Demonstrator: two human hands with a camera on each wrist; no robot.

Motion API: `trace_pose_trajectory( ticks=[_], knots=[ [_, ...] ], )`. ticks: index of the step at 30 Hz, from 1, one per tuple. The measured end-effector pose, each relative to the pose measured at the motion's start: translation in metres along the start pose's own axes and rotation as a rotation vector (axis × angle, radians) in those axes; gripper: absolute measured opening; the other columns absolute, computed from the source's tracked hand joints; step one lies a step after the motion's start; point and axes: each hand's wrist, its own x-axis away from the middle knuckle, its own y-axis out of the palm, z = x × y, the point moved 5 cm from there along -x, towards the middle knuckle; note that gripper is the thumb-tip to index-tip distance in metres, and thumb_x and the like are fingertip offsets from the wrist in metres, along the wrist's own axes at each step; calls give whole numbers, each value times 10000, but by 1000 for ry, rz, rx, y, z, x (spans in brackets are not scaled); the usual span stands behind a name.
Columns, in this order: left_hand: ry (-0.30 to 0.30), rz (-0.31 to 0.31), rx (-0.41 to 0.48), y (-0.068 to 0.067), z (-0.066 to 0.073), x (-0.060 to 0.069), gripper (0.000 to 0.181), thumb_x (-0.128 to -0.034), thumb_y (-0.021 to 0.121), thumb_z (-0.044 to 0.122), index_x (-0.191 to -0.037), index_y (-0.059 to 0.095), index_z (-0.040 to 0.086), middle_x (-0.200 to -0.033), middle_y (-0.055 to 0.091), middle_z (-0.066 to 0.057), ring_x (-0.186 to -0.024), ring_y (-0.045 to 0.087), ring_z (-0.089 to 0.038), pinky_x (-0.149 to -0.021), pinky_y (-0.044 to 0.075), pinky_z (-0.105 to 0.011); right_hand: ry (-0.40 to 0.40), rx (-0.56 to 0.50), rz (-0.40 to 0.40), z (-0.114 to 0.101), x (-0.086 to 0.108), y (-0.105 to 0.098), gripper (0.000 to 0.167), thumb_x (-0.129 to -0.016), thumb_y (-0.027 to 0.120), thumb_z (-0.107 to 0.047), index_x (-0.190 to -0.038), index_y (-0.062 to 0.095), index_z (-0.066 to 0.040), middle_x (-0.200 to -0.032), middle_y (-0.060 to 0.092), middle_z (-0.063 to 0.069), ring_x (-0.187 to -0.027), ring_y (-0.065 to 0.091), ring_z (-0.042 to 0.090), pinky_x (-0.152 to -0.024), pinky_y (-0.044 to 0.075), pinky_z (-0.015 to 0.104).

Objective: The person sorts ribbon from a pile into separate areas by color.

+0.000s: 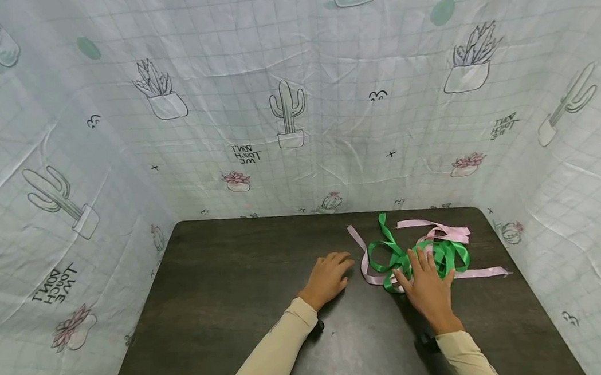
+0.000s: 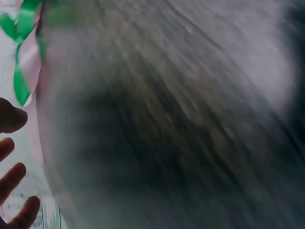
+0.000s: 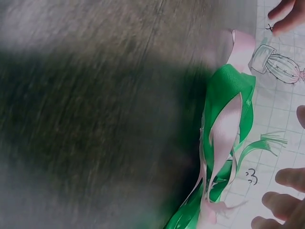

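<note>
A loose tangle of green ribbon and pink ribbon lies on the right side of the dark table. Over its near part my right hand is spread with straight fingers; the head view does not settle whether they touch it. In the right wrist view, fingertips show at the edge beside looped green ribbon. My left hand hovers or rests just left of the tangle, its fingers relaxed and holding nothing. The left wrist view catches its fingers below a twist of green ribbon.
The dark wood-grain table extends left of both hands. White printed cloth with cactus drawings hangs behind the table and along both sides. One pink ribbon end reaches toward the table's right edge, and a green end lies near the back edge.
</note>
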Motion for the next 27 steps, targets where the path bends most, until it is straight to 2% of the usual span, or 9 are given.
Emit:
trace_pose_trajectory(
  ticks=[2, 5, 10, 14, 22, 27],
  knots=[
    [47, 0, -7, 4, 6, -4, 388, -962, 771, 226, -1342, 698, 258, -1442, 635, 27, -1316, 606, -175, -918, 558, -386, -3, 0, 14, 1, 1, 0, 754, -1034, 599, -504, -1570, 411, -8, -1650, 335, 292, -1541, 265, 525, -1081, 47, 906],
    [85, -11, -7, 12, 11, -10, 375, -971, 758, 213, -1337, 702, 271, -1436, 637, 38, -1327, 593, -166, -928, 550, -373, -2, 1, 27, 2, 3, -1, 756, -1029, 607, -501, -1569, 415, -7, -1646, 347, 289, -1539, 274, 520, -1085, 54, 902],
    [90, -56, 7, 27, 18, -18, 319, -1015, 706, 226, -1329, 706, 279, -1456, 626, 39, -1341, 578, -167, -948, 544, -379, 10, -1, 30, 5, 5, -3, 751, -1027, 622, -480, -1570, 418, -3, -1645, 345, 294, -1547, 262, 514, -1088, 49, 900],
    [76, -89, 8, 36, 21, -19, 259, -1039, 676, 261, -1292, 723, 288, -1474, 617, 47, -1347, 573, -159, -958, 541, -375, 6, -1, 34, 5, 7, -4, 749, -1012, 662, -441, -1566, 423, 1, -1640, 347, 303, -1541, 271, 519, -1081, 64, 906],
    [67, -92, -2, 35, 23, -18, 166, -1033, 685, 303, -1171, 767, 259, -1377, 666, 70, -1303, 591, -142, -933, 537, -354, 3, 0, 52, 7, 11, -5, 743, -996, 692, -408, -1561, 432, -3, -1642, 352, 293, -1530, 289, 527, -1071, 73, 912],
    [71, -54, -4, 27, 22, -19, 121, -1011, 717, 316, -1099, 780, 263, -1282, 706, 94, -1245, 611, -123, -921, 528, -342, -1, -3, 55, 8, 11, -6, 736, -1002, 684, -413, -1554, 437, 6, -1637, 352, 303, -1530, 283, 531, -1070, 76, 912]
  ],
)
